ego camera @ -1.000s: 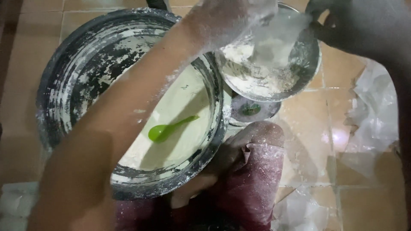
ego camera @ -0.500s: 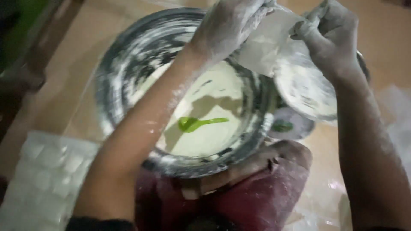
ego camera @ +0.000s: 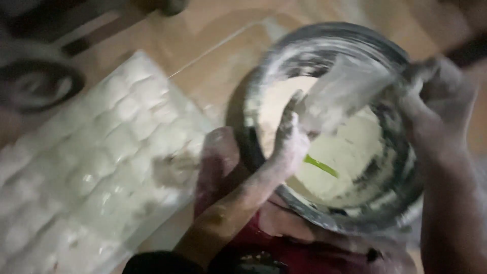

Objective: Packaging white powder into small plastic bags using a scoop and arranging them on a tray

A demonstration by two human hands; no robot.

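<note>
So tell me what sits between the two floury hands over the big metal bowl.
In the head view, a blurred, flour-dusted clear container lies between the left hand and the right hand, tilted over the pale batter in the bowl.

A flour-dusted clear plastic bag (ego camera: 345,94) is hanging tilted over the big metal basin (ego camera: 401,203) of pale flour (ego camera: 355,152) (1 green spoon (ego camera: 320,165) is lying in it).
</note>
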